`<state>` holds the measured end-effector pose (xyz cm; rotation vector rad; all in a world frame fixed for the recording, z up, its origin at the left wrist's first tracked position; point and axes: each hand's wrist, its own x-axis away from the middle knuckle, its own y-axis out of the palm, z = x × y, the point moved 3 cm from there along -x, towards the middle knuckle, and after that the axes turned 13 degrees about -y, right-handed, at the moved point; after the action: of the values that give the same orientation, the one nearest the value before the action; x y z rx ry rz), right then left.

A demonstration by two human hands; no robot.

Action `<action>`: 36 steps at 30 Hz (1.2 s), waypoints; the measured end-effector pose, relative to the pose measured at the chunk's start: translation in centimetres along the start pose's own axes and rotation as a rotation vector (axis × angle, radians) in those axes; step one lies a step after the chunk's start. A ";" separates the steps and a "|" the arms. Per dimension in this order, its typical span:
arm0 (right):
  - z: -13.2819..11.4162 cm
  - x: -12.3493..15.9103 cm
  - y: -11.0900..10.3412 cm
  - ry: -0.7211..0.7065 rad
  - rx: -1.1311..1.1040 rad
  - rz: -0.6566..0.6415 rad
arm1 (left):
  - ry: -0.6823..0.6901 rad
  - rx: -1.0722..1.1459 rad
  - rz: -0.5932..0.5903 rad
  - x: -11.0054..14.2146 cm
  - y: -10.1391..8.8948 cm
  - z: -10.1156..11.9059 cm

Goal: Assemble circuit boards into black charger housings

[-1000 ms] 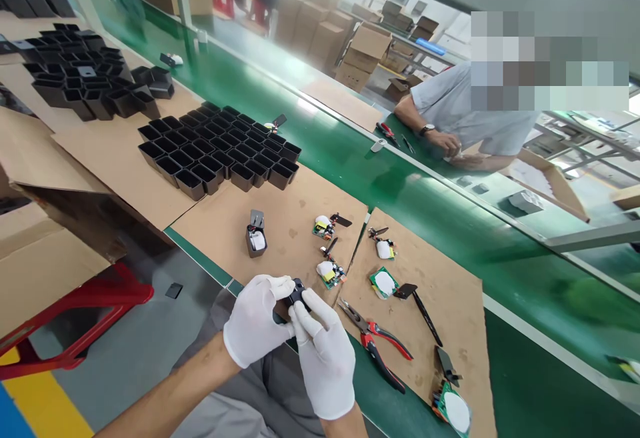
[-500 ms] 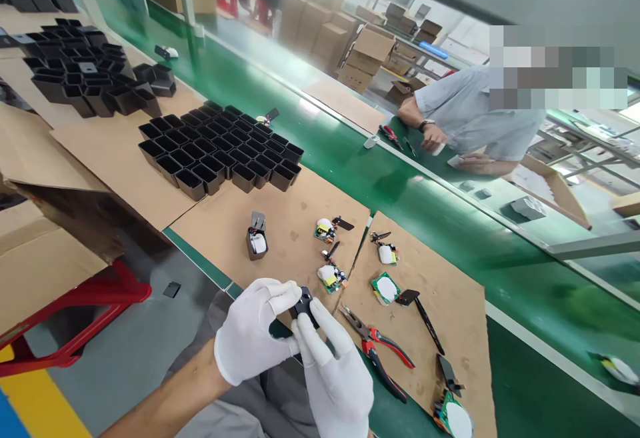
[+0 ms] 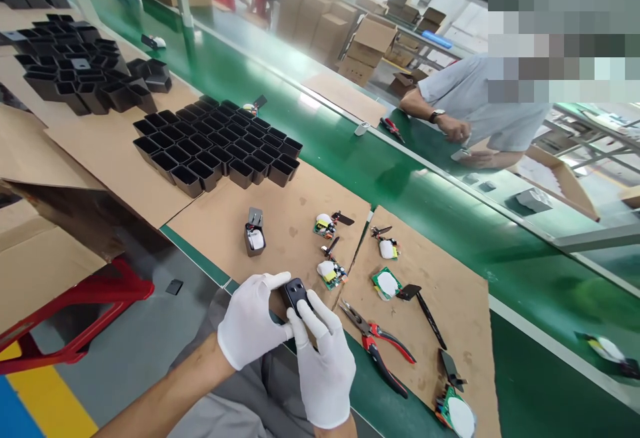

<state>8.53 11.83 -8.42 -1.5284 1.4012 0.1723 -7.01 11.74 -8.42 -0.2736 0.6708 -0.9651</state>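
Both hands wear white gloves and meet over the near table edge. My left hand (image 3: 251, 321) cups a small black plastic housing (image 3: 294, 293) whose end face shows two openings. My right hand (image 3: 323, 351) closes on the same housing from the right, thumb and fingers pressed to it. Just beyond lie several small green circuit boards with white parts (image 3: 330, 273) on brown cardboard (image 3: 295, 218). A black housing with a board standing in it (image 3: 255, 237) sits to the left of them.
Red-handled pliers (image 3: 375, 345) lie right of my hands. Empty black housings (image 3: 217, 145) stand in rows at the back left, with more in a pile (image 3: 75, 71). A green conveyor belt (image 3: 415, 191) runs behind. A person in a grey shirt (image 3: 475, 111) works across it. A red stool (image 3: 75, 311) stands lower left.
The black housing has been turned in my hands so its end face with two openings now points up. My hands stay together at the table edge. The view has tilted slightly.
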 end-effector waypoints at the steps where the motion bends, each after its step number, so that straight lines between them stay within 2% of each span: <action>1: 0.1 0.3 0.0 0.020 -0.027 -0.002 | -0.002 -0.001 -0.006 0.0 0.0 0.0; 7: 0.8 1.4 0.5 0.139 -0.189 -0.057 | 0.004 -0.004 -0.042 -0.1 0.0 -0.4; 13: 1.6 1.4 0.9 0.187 -0.193 -0.103 | 0.072 -0.002 -0.042 0.4 0.2 -0.9; 18: 2.1 1.1 0.6 0.154 -0.118 -0.157 | 0.143 0.005 -0.038 0.1 0.1 -0.7; 25: 1.8 1.5 -0.5 0.040 -0.004 -0.174 | 0.195 0.044 0.004 -0.2 -0.6 0.2; 30: 1.6 2.0 0.4 -0.024 0.054 -0.146 | 0.183 0.006 0.024 0.1 0.1 -0.5; 36: 0.8 0.3 0.9 -0.020 0.168 -0.147 | 0.162 -0.008 0.016 0.4 0.6 -1.0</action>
<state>8.35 12.37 -9.51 -1.4789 1.2492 -0.0199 -7.08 11.85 -9.62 -0.1986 0.8237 -0.9760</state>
